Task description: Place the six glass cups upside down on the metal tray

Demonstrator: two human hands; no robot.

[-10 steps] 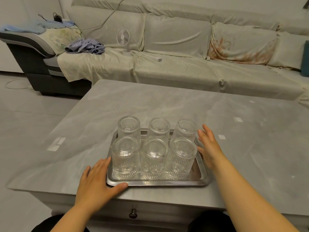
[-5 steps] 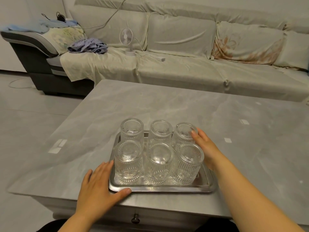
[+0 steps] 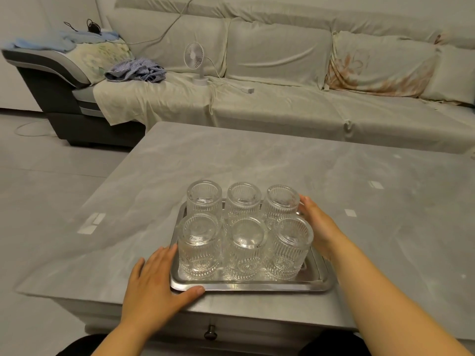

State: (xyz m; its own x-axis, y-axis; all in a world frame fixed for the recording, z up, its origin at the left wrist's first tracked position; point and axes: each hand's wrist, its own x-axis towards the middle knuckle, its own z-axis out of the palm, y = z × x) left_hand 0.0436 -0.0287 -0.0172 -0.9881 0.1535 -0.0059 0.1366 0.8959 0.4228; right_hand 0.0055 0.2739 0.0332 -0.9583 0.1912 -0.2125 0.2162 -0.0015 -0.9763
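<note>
The left hand (image 3: 154, 286) lies flat, palm down, fingers spread and extended, on the grey marble-patterned tabletop (image 3: 257, 163). Its thumb runs along the near rim of the rectangular polished metal tray (image 3: 257, 286) at the near left corner, touching it; the fingertips reach up beside the tray's left edge. It grips nothing.

The right hand (image 3: 321, 227) stands on its edge over the tray's right side, fingers straight and held together, palm facing left. Its fingertips touch the far right cup; the palm sits just beside the near right cup, contact there not determinable. It encloses nothing.

Six clear ribbed glass cups (image 3: 246, 237) stand between the two hands, all upside down with thick bases uppermost, arranged in two rows of three on the tray. The cups are closely packed, neighbours touching or nearly so. The near left cup stands just beside the left hand's fingertips.
</note>
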